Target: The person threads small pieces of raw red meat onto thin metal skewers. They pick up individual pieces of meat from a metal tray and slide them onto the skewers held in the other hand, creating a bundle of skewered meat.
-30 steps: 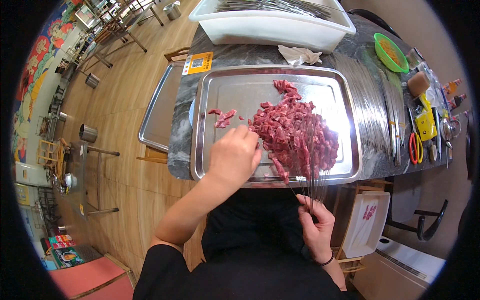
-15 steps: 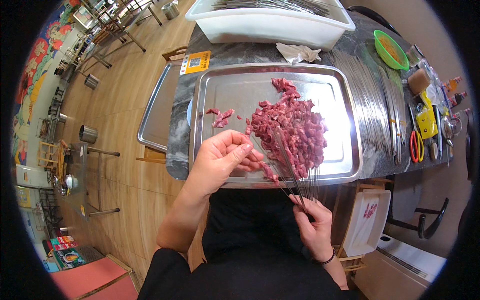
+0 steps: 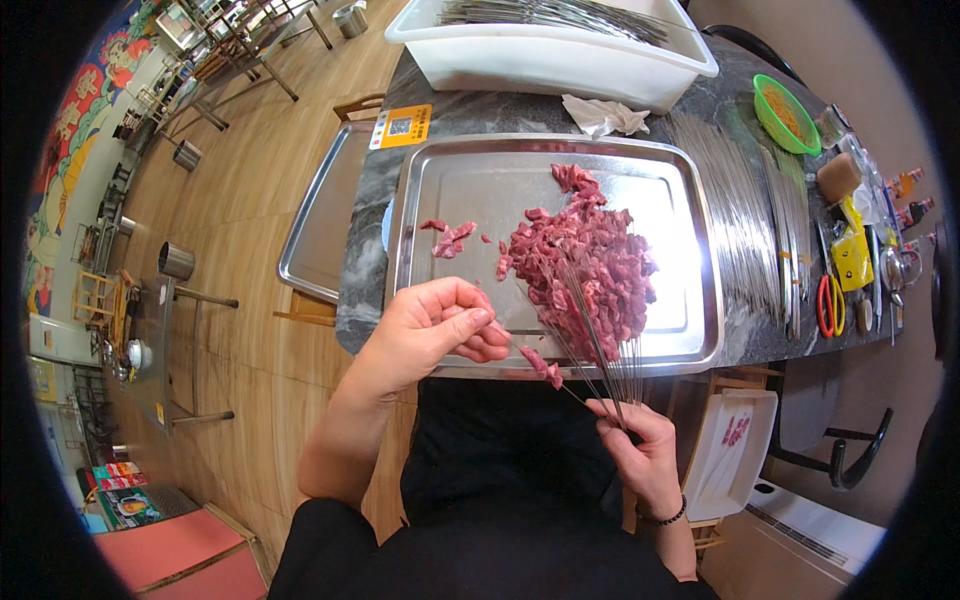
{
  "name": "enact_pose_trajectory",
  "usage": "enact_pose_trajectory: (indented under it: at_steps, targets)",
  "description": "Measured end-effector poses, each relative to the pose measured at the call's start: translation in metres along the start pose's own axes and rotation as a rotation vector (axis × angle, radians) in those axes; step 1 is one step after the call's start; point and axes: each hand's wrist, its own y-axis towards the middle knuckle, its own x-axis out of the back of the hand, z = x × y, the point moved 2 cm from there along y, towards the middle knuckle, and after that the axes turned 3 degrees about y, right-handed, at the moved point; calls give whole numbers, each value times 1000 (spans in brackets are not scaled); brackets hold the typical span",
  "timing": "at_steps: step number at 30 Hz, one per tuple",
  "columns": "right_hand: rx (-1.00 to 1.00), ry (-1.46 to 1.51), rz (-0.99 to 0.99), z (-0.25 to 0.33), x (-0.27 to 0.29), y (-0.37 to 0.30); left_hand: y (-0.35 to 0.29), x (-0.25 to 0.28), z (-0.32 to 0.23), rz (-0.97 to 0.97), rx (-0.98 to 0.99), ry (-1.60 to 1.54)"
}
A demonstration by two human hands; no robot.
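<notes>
Below the tray, your right hand grips a bundle of skewers. Your left hand pinches meat onto one.

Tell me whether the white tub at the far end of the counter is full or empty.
Partly filled: the white tub holds a layer of metal skewers along its bottom; how deep it lies cannot be told.

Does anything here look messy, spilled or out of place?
Mostly tidy. A few meat scraps lie apart from the main meat pile on the steel tray, and a crumpled tissue sits loose behind the tray. Nothing looks spilled or damaged.
</notes>
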Motion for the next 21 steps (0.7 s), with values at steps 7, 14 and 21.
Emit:
enact_pose_trajectory:
  at_steps: [7,14,21]
  targets:
    - [15,4,4,2,-4,2,-1,-6,0,5,-31,59]
    - [-26,-6,26,2,2,3,-6,-8,-6,86,-15,259]
    - [-58,143,-50,-8,-17,1,2,-24,26,51,-196,-368]
